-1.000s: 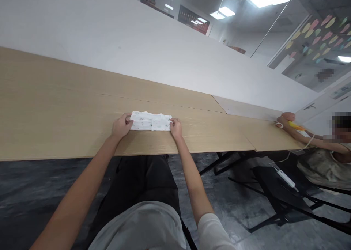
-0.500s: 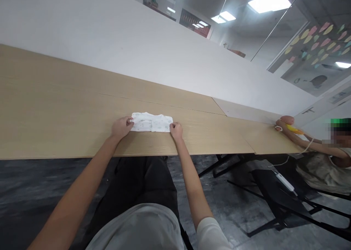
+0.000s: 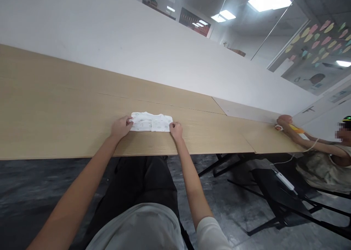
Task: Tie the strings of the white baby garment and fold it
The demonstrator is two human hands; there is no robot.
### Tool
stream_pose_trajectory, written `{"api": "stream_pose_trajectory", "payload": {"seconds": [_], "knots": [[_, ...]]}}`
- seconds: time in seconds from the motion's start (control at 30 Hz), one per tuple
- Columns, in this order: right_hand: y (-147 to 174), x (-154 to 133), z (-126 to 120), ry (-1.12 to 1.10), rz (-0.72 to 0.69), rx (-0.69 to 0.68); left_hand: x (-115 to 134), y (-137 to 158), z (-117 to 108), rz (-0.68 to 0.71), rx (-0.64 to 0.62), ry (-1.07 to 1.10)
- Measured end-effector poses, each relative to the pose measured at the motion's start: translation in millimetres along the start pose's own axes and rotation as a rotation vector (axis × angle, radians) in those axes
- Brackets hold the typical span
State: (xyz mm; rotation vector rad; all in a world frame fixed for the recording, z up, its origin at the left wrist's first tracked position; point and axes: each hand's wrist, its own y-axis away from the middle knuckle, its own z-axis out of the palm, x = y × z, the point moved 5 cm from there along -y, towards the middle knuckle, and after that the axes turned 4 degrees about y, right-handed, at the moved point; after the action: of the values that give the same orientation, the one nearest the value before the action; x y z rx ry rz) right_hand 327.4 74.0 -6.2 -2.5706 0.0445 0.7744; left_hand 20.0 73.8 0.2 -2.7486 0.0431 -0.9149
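Observation:
A white cloth with a small faint print lies flat on the wooden tabletop, folded into a wide, low rectangle. It looks like a folded garment, though its exact kind is not clear. At its left end, my left hand pinches the edge between thumb and fingers. My right hand has its fingers curled closed on the lower right corner. The cloth's top edge is slightly wavy, and a crease runs down near its middle.
Behind the table rises a white wall with glass above. Far right, another person reaches over the table, holding a doll-like figure. A black folding chair carrying a white power strip stands below the table there.
My hands and the cloth stay practically where they were. The person at the far right has shifted slightly, and the doll-like figure has tilted a little.

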Motion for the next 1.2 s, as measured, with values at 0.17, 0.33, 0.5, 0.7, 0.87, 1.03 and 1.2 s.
{"api": "stream_pose_trajectory", "payload": {"seconds": [0.17,0.33,0.5,0.7,0.87,1.03,1.2], "knots": [[0.2,-0.7,-0.3,0.006,-0.017,0.006,-0.2,-0.6,0.3,0.016,-0.008,0.004],[1.2,-3.2,-2.1,0.027,-0.005,-0.018,-2.2,-1.3,1.1,0.014,-0.019,0.007],[1.5,-4.0,-2.9,0.026,-0.002,-0.004,-2.9,-0.9,0.4,0.015,-0.005,0.029],[0.0,-1.7,0.1,0.018,-0.026,0.007,-2.9,-0.5,0.9,-0.005,-0.008,0.004],[0.2,1.3,3.1,0.029,-0.027,0.002,-1.9,-0.7,1.1,0.0,-0.022,0.002],[0.5,3.5,4.8,0.023,-0.03,0.017,0.6,0.5,-1.2,-0.002,-0.02,0.023],[-3.8,4.0,4.9,-0.052,0.023,0.032,-0.5,-2.7,-5.2,-0.065,0.032,0.134]]}}
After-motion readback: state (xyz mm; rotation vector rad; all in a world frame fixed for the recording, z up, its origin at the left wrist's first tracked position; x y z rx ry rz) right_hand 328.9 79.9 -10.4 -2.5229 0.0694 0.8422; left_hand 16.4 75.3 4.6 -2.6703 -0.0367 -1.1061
